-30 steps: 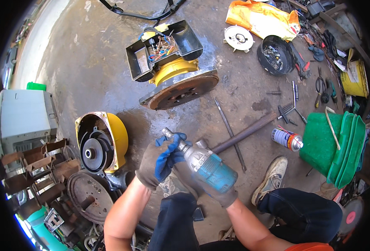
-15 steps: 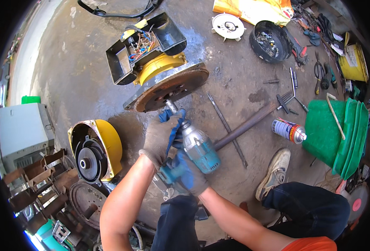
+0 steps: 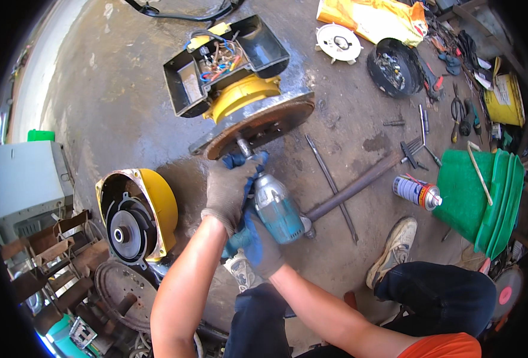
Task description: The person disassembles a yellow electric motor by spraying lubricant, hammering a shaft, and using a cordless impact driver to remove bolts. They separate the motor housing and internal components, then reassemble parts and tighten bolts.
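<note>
Both my hands wear grey gloves with blue palms. My right hand [image 3: 262, 246] wraps the handle of a teal and silver impact wrench [image 3: 279, 213]. My left hand [image 3: 233, 190] closes round the wrench's front end, where a metal socket [image 3: 244, 147] sticks out beyond the fingers. The socket's tip is up against the rusty round face of a flange [image 3: 264, 126]; whether it sits on a bolt is hidden. Behind the flange is a yellow motor housing [image 3: 243, 98] with a black terminal box [image 3: 186, 89], its coloured wires exposed.
At left stands a yellow casing [image 3: 163, 206] with a black fan inside. A long hammer [image 3: 356, 185] crosses a steel bar [image 3: 329, 179] on the floor. To the right are a spray can [image 3: 416, 191], green bins [image 3: 469, 191] and a black pan [image 3: 395, 68] of small parts.
My view has shifted, so the motor and floor items sit further right in the picture. The wrench and my hands have moved slightly left across the flange face.
</note>
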Tool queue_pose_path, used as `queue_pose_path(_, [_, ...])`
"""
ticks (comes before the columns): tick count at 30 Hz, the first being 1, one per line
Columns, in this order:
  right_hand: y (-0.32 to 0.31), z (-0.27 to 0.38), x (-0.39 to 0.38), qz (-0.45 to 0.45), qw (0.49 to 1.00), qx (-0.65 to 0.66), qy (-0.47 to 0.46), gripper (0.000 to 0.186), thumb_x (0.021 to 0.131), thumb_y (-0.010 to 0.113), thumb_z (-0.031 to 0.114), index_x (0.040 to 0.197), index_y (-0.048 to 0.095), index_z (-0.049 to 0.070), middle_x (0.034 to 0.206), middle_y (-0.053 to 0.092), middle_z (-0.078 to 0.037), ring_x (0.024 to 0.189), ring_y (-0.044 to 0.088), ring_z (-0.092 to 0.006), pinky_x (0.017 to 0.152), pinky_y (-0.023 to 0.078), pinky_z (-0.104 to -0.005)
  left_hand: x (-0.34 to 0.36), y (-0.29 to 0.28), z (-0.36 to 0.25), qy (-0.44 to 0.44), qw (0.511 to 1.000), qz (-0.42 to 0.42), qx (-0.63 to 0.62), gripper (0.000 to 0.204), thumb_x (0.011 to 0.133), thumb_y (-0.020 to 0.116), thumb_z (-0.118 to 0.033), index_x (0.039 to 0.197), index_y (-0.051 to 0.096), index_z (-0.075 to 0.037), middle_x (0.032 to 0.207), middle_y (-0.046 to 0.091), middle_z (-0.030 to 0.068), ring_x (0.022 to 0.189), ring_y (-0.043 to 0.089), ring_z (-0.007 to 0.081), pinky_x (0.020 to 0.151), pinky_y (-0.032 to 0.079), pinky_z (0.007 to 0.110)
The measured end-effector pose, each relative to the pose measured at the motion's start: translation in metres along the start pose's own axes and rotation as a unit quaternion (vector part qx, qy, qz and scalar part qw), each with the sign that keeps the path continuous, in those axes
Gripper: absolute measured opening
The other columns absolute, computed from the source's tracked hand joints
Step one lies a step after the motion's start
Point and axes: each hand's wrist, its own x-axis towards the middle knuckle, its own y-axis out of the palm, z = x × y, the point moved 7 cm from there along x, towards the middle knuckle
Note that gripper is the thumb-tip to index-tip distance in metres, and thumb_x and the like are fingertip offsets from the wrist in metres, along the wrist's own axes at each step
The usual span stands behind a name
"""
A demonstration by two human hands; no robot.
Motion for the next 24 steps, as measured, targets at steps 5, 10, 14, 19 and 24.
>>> queue_pose_path(5, [-0.016, -0.030, -0.003, -0.035, 0.993, -0.079, 0.081, 0.035, 0.096, 0.052, 0.014, 0.130, 0.048, 0.006, 0.109, 0.058, -0.005, 0.084, 0.059, -0.0098, 0.069, 0.052, -0.0241, 0.007, -0.005, -0.001, 0.052, 0.995, 0.055, -0.060, 0.014, 0.087, 0.072, -0.011, 0.093, 0.069, 0.001, 0.084, 0.068, 0.0035, 0.070, 0.059, 0.0096, 0.063, 0.049, 0.026])
queue_pose_path(10, [-0.027, -0.025, 0.011, 0.025, 0.998, -0.002, 0.063, 0.062, 0.084, 0.060, 0.006, 0.142, 0.039, 0.007, 0.127, 0.051, -0.005, 0.107, 0.053, -0.0117, 0.082, 0.051, -0.0253, 0.001, 0.006, 0.000, -0.036, 0.986, 0.097, -0.128, 0.014, 0.092, 0.066, -0.011, 0.099, 0.067, 0.002, 0.085, 0.069, 0.0057, 0.070, 0.062, 0.0124, 0.062, 0.051, 0.027])
queue_pose_path(14, [0.001, -0.010, -0.004, -0.022, 0.990, 0.111, 0.084, 0.049, 0.094, 0.056, 0.013, 0.140, 0.042, 0.010, 0.125, 0.051, -0.003, 0.107, 0.054, -0.0132, 0.095, 0.045, -0.0283, -0.003, 0.004, -0.003, -0.065, 0.972, 0.141, -0.178, 0.017, 0.093, 0.066, -0.013, 0.102, 0.067, 0.002, 0.086, 0.069, 0.0073, 0.072, 0.064, 0.0135, 0.064, 0.052, 0.027])
queue_pose_path(19, [0.019, -0.001, -0.011, 0.001, 0.968, 0.232, 0.097, 0.029, 0.101, 0.055, 0.025, 0.126, 0.055, 0.010, 0.116, 0.059, -0.003, 0.107, 0.057, -0.0142, 0.101, 0.045, -0.0325, 0.002, -0.003, -0.010, -0.046, 0.994, 0.100, -0.018, 0.023, 0.090, 0.069, -0.015, 0.104, 0.066, 0.002, 0.086, 0.068, 0.0059, 0.073, 0.061, 0.0106, 0.066, 0.052, 0.026])
queue_pose_path(24, [0.032, -0.013, -0.013, -0.029, 0.971, 0.217, 0.098, 0.036, 0.102, 0.052, 0.019, 0.136, 0.050, 0.008, 0.128, 0.056, -0.004, 0.115, 0.054, -0.0152, 0.105, 0.041, -0.0312, 0.008, -0.003, -0.009, -0.007, 0.995, 0.061, 0.073, 0.022, 0.086, 0.071, -0.017, 0.096, 0.069, 0.003, 0.081, 0.068, 0.0053, 0.068, 0.058, 0.0106, 0.063, 0.049, 0.029])
